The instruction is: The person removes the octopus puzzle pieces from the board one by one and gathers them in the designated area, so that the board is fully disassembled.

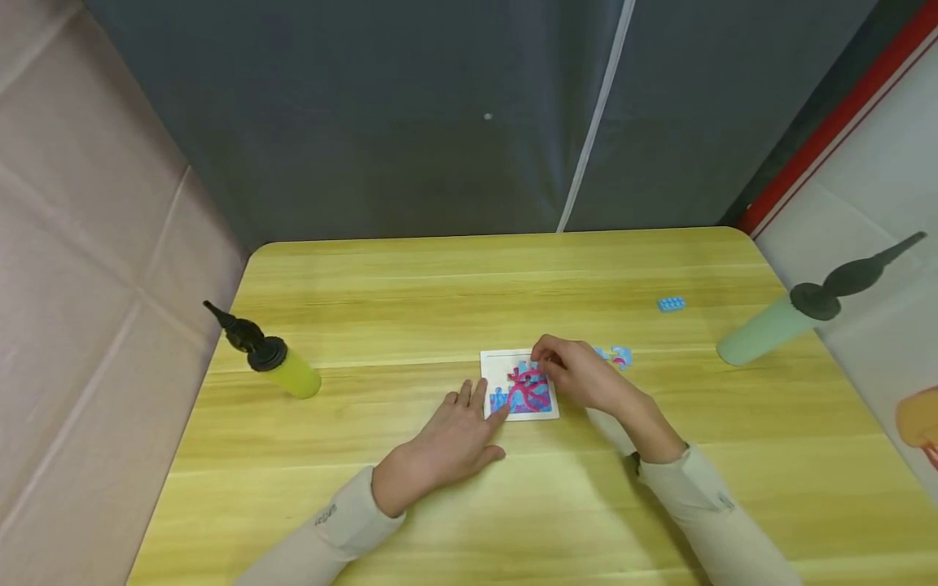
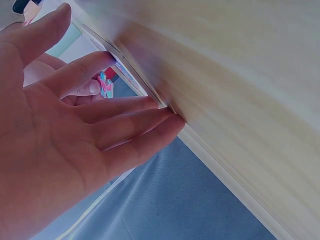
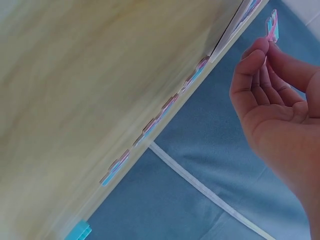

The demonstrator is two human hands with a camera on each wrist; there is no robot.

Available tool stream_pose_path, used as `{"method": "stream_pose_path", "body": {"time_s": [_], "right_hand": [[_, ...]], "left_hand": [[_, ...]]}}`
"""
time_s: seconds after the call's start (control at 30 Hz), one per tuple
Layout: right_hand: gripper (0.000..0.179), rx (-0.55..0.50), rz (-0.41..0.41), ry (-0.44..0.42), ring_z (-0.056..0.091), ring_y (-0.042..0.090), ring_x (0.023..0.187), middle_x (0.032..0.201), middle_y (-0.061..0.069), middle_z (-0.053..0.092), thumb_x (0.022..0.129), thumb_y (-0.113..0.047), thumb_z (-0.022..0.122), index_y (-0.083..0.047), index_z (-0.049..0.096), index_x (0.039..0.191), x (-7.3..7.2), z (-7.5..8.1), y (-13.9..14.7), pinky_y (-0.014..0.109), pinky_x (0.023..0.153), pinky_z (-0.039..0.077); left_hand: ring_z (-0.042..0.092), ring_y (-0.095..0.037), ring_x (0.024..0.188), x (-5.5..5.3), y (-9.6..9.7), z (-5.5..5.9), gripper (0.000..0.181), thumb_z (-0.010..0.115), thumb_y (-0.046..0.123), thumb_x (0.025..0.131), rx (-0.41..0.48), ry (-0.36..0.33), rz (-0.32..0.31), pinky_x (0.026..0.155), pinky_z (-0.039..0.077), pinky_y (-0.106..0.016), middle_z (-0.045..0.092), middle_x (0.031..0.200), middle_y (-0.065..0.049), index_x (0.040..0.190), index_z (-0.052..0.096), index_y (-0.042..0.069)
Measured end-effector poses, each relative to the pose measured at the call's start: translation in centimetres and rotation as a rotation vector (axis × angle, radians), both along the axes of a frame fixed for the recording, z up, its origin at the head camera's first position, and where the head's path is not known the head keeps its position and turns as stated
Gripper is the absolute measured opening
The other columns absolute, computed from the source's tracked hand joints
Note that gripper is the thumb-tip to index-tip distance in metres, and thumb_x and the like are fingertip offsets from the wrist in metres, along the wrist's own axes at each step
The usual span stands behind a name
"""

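Observation:
A white square puzzle board lies on the table, partly filled with a pink and blue picture. My left hand rests at its left side, fingers stretched out and touching the edge in the left wrist view. Over the board's right part is my right hand. Between thumb and index finger it pinches a small pink and blue puzzle piece, which the left wrist view also shows held above the board. Several loose puzzle pieces lie flat just right of the board, partly hidden behind the right hand in the head view.
A blue toy brick sits farther back on the right. A yellow bottle with a black top stands at the left, and a pale green bottle at the right. Behind the wooden table hangs a dark curtain.

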State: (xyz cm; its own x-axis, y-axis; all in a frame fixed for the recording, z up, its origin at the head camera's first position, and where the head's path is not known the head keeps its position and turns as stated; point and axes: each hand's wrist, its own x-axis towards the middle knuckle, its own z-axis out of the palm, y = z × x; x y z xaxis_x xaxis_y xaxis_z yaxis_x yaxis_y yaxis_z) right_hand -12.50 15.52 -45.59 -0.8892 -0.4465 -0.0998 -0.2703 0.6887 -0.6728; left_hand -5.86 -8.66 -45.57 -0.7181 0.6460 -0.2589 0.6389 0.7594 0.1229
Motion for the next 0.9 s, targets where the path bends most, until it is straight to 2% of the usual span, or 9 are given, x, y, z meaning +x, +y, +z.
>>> {"method": "stream_pose_path", "body": {"time_s": [0.47,0.9], "right_hand": [[0.01,-0.006,-0.003,0.01,0.057,0.014,0.076,0.089,0.005,0.071,0.102,-0.004,0.06,-0.008,0.067,0.107,0.4,-0.2,0.8,0.027,0.07,0.051],[0.009,0.011,-0.013,0.006,0.057,0.013,0.078,0.089,0.003,0.071,0.101,-0.004,0.062,-0.009,0.068,0.105,0.7,-0.3,1.6,0.029,0.073,0.051]], "left_hand": [[0.043,-0.05,0.146,0.0,-0.1,-0.1,0.064,0.059,0.053,0.102,0.007,-0.003,0.006,0.114,0.044,-0.054,0.039,0.159,-0.033,0.155,0.049,0.019],[0.045,-0.05,0.144,0.0,-0.1,-0.2,0.064,0.06,0.052,0.101,0.014,0.022,-0.007,0.113,0.045,-0.055,0.04,0.158,-0.033,0.154,0.051,0.019]]}}
